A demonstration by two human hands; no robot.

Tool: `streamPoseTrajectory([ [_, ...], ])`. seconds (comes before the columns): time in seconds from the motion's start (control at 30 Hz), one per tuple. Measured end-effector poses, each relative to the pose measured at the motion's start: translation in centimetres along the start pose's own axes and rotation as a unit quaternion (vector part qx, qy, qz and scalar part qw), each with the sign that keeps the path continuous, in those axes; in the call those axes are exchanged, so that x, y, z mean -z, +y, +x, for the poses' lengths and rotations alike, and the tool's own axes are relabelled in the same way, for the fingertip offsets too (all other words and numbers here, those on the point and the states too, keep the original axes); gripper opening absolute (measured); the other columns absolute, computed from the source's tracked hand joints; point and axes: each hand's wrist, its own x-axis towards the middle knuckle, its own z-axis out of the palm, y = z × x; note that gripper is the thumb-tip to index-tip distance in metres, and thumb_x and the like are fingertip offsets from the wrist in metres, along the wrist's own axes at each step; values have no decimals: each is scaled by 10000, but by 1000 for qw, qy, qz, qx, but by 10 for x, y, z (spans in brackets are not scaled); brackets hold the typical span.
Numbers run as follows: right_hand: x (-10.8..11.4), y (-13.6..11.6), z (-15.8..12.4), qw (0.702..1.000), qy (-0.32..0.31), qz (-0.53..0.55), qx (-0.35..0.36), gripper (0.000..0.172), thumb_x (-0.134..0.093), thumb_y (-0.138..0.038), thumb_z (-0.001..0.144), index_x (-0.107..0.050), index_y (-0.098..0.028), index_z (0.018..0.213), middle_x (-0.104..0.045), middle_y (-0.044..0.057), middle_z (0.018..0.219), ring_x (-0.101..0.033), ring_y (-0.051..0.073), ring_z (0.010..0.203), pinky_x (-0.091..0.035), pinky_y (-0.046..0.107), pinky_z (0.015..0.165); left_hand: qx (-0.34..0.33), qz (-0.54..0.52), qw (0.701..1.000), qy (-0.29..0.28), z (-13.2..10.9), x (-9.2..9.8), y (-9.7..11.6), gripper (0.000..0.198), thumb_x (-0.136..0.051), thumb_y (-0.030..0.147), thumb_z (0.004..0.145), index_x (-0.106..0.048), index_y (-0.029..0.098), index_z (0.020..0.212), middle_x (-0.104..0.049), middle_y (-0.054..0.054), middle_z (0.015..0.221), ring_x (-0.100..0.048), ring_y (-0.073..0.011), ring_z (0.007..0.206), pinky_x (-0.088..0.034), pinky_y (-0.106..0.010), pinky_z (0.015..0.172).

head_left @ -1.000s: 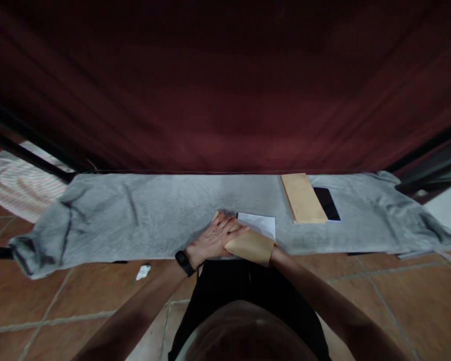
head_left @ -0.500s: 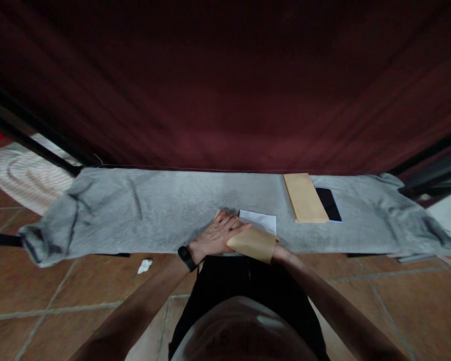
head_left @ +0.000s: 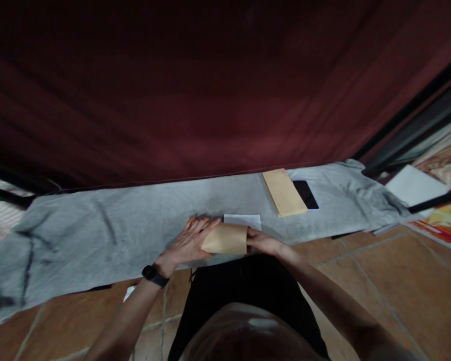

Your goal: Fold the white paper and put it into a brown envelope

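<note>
A brown paper envelope (head_left: 228, 238) lies bowed upward near the front edge of the grey cloth. My left hand (head_left: 193, 240), with a black band on its wrist, rests flat with fingers stretched out at the envelope's left end. From the right, my right hand (head_left: 261, 241) reaches in under the bowed brown paper, which hides its fingers; I cannot tell what they grip. A white sheet of paper (head_left: 244, 219) shows just behind the envelope.
A stack of brown envelopes (head_left: 284, 193) lies to the right, partly over a dark phone or tablet (head_left: 306, 194). The grey cloth (head_left: 143, 215) covers a long narrow surface against a dark red hanging (head_left: 218, 115). Tiled floor (head_left: 391, 271) lies in front.
The view has turned, shifting the scene left and tilting it. The bowed envelope now sits flatter and more level, and more of my right hand shows at its right end. My left hand stays against it.
</note>
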Motion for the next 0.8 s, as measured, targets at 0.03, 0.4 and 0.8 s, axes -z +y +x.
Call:
streamPoseTrajectory([
  [0.03,5,2,1,1000,14,-20,2,308,-692,-359,792,-698,-208,1061,-717,23,911,-661,192,797,-544,306,708,14,2,1000,1,-4,0,-6,1065,-771,487,705,-193,294,1577,-477,-107,1439,-408,-338,1354,-174,-541,1190],
  [0.4,21,21,-9,829,322,-449,-90,398,-687,-427,855,-567,-155,1118,-659,144,1074,-654,272,999,-481,336,834,110,49,993,10,-44,-5,-43,1109,-748,493,712,-109,277,1592,-476,-127,1426,-431,-338,1343,-265,-504,1155],
  [0.8,29,28,-5,889,397,-225,37,192,-648,-308,782,-476,-248,720,-561,-13,706,-551,182,689,-421,300,671,149,61,987,25,-57,2,-42,1020,-709,479,727,-190,273,1580,-508,-113,1420,-452,-338,1331,-277,-485,1143],
])
